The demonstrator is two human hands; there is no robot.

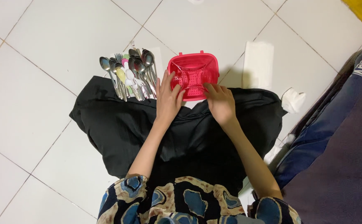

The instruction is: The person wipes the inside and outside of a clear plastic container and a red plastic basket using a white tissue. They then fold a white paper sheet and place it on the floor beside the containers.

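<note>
A small pink plastic basket [195, 62] with a perforated bottom stands on the white tiled floor in front of my lap. My left hand [168, 99] rests against its near left rim, fingers spread on the edge. My right hand [221, 103] touches the near right rim. Both hands hold the basket's near side. Left of the basket lies a row of several metal spoons and forks [129, 74], with a few pastel plastic spoons among them, handles toward me.
A black cloth [118, 124] covers my lap and spreads over the floor. A folded white paper [258, 64] lies right of the basket, a crumpled white piece [292, 100] farther right. A dark blue bag or cushion [338, 137] fills the right side.
</note>
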